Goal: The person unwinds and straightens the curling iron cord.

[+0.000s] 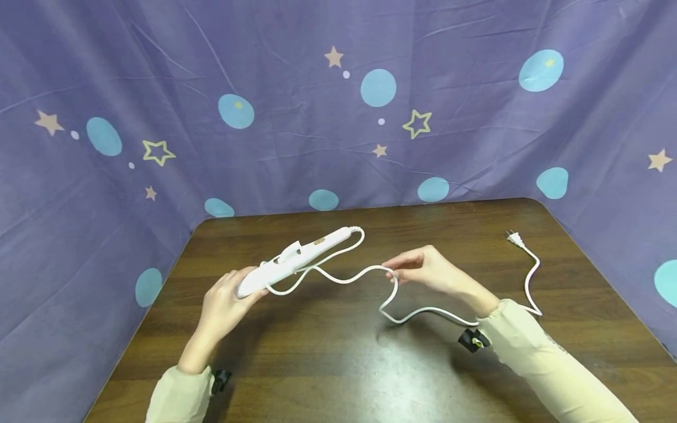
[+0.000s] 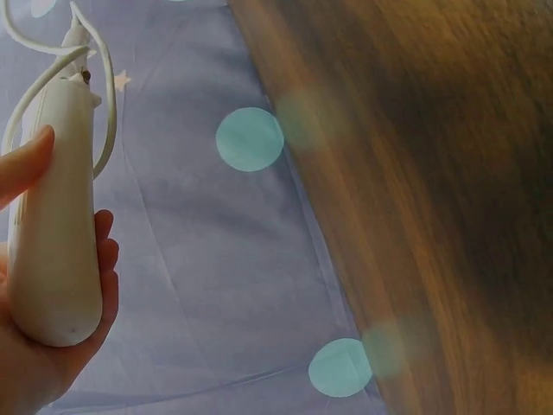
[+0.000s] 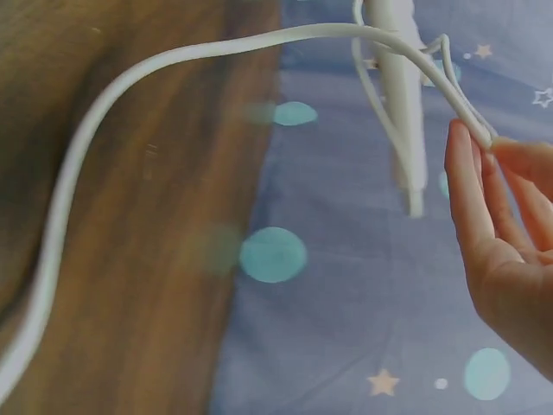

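My left hand [image 1: 222, 302] grips the thick rounded end of a white curling iron [image 1: 280, 267], held tilted above the table. In the left wrist view, the thumb lies on one side of the iron [image 2: 60, 233] and the fingers wrap the other. A white power cord [image 1: 344, 281] leaves the iron's thin far end, with part of it looped around the body. My right hand [image 1: 436, 273] pinches this cord between thumb and fingertips, as the right wrist view of the cord [image 3: 216, 45] also shows. Beyond the pinch, the cord sags and passes behind the right forearm.
The cord's two-prong plug [image 1: 515, 238] lies at the right rear of the brown wooden table [image 1: 328, 364]. A purple curtain [image 1: 296, 70] with stars and blue spots hangs behind the table and along its sides. Black wrist mounts [image 1: 472, 340] sit at both sleeves.
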Action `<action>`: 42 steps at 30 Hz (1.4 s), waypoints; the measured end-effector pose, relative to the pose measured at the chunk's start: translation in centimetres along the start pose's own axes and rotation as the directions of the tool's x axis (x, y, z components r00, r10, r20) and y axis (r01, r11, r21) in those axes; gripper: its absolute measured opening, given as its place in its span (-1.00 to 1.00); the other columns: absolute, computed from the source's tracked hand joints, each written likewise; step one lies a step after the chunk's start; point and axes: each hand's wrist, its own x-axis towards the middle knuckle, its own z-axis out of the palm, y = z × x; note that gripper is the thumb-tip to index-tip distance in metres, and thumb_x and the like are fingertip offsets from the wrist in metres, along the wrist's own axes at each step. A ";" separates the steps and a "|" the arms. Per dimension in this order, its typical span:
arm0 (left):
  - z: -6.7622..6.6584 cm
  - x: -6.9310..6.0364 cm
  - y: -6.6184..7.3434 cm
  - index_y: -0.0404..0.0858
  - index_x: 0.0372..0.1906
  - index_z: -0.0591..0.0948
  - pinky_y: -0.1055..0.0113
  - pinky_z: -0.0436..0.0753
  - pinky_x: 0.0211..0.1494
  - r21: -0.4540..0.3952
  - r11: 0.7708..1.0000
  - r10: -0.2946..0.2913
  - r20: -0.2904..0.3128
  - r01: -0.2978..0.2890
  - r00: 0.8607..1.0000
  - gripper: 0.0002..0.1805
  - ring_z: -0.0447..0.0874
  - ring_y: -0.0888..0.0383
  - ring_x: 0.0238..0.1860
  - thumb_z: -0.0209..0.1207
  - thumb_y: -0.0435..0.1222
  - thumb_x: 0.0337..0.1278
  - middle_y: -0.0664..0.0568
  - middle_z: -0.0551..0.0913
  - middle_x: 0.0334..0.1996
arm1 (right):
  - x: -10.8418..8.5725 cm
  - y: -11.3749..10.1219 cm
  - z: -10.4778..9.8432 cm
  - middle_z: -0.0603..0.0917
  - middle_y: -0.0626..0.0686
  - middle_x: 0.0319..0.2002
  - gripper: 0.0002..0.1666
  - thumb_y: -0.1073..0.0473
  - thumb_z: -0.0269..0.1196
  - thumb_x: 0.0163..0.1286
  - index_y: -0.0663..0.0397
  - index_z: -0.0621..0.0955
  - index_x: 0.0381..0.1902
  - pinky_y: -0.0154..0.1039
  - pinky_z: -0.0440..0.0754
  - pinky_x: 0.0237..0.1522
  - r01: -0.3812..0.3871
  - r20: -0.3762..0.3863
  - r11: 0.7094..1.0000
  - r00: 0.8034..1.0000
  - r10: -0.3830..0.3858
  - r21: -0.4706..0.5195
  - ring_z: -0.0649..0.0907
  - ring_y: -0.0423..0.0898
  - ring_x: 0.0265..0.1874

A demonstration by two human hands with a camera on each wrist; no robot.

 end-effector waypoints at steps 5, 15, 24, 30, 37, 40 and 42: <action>0.2 -0.1 -0.2 -0.34 -0.21 0.58 0.13 0.41 -0.46 0.016 1.000 0.005 0.028 -0.005 1.000 -0.46 0.50 0.02 -0.46 0.43 -0.24 -0.52 -0.12 0.61 -0.44 | 0.1 -1.8 -0.3 0.63 0.29 -0.30 -0.74 0.40 0.14 0.18 0.43 0.56 -0.15 -0.24 0.56 -0.23 0.118 0.013 0.988 0.993 -0.117 -0.095 0.64 0.00 -0.30; 0.7 -0.2 -0.1 -0.32 -0.20 0.58 0.07 0.48 -0.41 0.030 0.999 0.020 0.089 -0.023 0.996 -0.46 0.57 -0.05 -0.39 0.42 -0.19 -0.49 -0.11 0.62 -0.42 | 1.2 -4.7 -1.2 0.64 0.24 -0.30 -0.75 0.46 0.13 0.16 0.44 0.56 -0.17 -0.29 0.54 -0.20 0.254 -0.028 0.953 0.965 -0.262 -0.165 0.63 -0.09 -0.29; 1.1 -0.6 0.2 -0.30 -0.21 0.59 0.13 0.47 -0.43 0.045 0.996 0.064 0.171 -0.073 0.983 -0.46 0.56 0.02 -0.42 0.42 -0.16 -0.48 -0.07 0.61 -0.43 | 2.6 -5.9 -2.4 0.67 0.15 -0.33 -0.69 0.46 0.15 0.15 0.52 0.51 -0.12 -0.19 0.56 -0.23 0.256 -0.142 0.963 0.954 -0.265 -0.080 0.65 -0.04 -0.31; 1.0 -0.6 0.7 -0.26 -0.21 0.60 0.07 0.51 -0.30 0.012 0.996 0.081 0.252 -0.087 0.964 -0.49 0.59 -0.06 -0.30 0.40 -0.14 -0.45 -0.08 0.64 -0.34 | 3.7 -6.0 -3.2 0.68 0.11 -0.35 -0.71 0.50 0.13 0.14 0.45 0.54 -0.13 -0.19 0.57 -0.25 0.268 -0.218 0.963 0.941 -0.257 0.020 0.66 -0.06 -0.34; 0.9 -0.7 1.1 -0.23 -0.21 0.60 0.06 0.50 -0.15 -0.031 0.993 0.119 0.318 -0.116 0.940 -0.50 0.58 -0.09 -0.20 0.41 -0.15 -0.45 -0.04 0.64 -0.34 | 4.5 -5.3 -3.9 0.68 0.14 -0.35 -0.66 0.47 0.11 0.17 0.65 0.43 -0.10 -0.21 0.56 -0.24 0.283 -0.271 0.958 0.926 -0.262 0.041 0.67 -0.09 -0.34; 0.9 -0.8 1.2 -0.21 -0.21 0.60 0.15 0.51 -0.26 -0.044 0.991 0.132 0.329 -0.125 0.935 -0.51 0.57 0.04 -0.30 0.41 -0.17 -0.45 0.03 0.62 -0.38 | 5.1 -3.8 -4.7 0.65 0.27 -0.31 -0.63 0.37 0.20 0.14 0.56 0.48 -0.11 -0.16 0.55 -0.21 0.318 -0.280 0.945 0.916 -0.288 0.070 0.65 0.02 -0.30; 0.9 -0.9 1.1 -0.21 -0.21 0.60 0.17 0.51 -0.30 -0.050 0.990 0.138 0.329 -0.129 0.934 -0.51 0.57 0.07 -0.33 0.42 -0.18 -0.46 0.07 0.61 -0.40 | 6.8 -0.3 -6.7 0.64 0.27 -0.28 -0.62 0.31 0.24 0.12 0.44 0.53 -0.11 -0.17 0.55 -0.20 0.351 -0.266 0.927 0.913 -0.309 0.128 0.64 0.04 -0.26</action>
